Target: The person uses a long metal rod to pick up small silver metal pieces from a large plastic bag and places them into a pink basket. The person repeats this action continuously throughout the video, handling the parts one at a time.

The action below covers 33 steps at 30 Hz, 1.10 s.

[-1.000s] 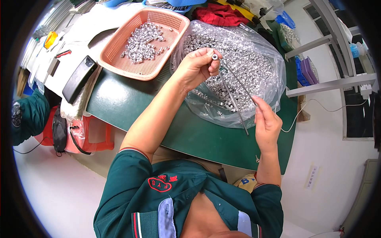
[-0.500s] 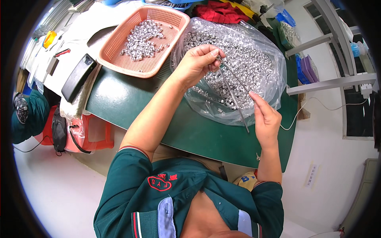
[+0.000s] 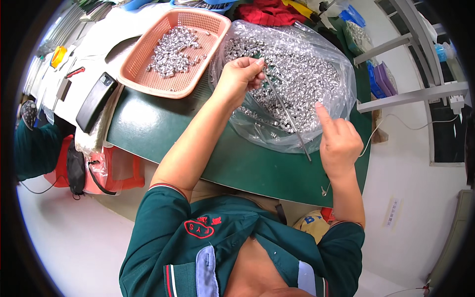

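Note:
My left hand (image 3: 242, 76) is closed in a pinch on the upper end of a thin grey rod (image 3: 287, 113). The rod slants down to the right across a clear plastic bag (image 3: 287, 144), its lower tip reaching over the green table. A short second strand shows near the pinch; how it joins the rod is unclear. Many small shiny metal pieces (image 3: 309, 81) fill the bag. At the bag's right front edge is my right hand (image 3: 341, 143), index finger stretched out and the other fingers curled. Nothing shows in it, and its thumb is hidden.
A pink plastic basket (image 3: 184, 93) with more metal pieces (image 3: 173, 52) stands left of the bag on the green table (image 3: 148, 116). A phone (image 3: 96, 101) lies further left. Grey metal frame bars (image 3: 415, 101) stand at right, near a white cable (image 3: 425, 129). Red cloth (image 3: 272, 12) lies behind.
My right hand has moved right, away from the second strand, and its index finger now points outward. My left hand has shifted slightly left, still pinching the rod.

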Motion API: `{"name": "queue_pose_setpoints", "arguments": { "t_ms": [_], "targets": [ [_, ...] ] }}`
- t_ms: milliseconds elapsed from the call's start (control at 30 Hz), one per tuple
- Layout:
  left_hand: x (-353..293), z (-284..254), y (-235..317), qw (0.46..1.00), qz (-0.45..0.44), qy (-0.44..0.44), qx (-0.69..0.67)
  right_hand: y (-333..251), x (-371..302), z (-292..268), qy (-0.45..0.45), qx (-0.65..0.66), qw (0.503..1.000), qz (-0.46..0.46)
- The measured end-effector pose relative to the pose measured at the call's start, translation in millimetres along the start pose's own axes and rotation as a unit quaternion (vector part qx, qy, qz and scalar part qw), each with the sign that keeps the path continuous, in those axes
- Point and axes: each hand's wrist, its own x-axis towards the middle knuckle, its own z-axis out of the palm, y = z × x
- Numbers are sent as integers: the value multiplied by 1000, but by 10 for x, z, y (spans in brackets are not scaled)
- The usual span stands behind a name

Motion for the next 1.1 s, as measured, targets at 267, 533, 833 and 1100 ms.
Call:
{"name": "queue_pose_setpoints", "arguments": {
  "t_ms": [267, 533, 833, 1100],
  "targets": [
    [32, -28, 7, 981, -36, -108, -159, 290, -314, 710, -32, 15, 986, 165],
    [56, -75, -13, 959, -60, -179, -213, 421, -539, 1195, -94, -22, 976, 194],
    [47, -97, -31, 955, -68, -176, -228, -19, -666, 394, -276, 162, 912, 256],
    [89, -111, -39, 969, -59, -160, -180, -36, -807, 681, -314, 197, 889, 267]
  ]
}}
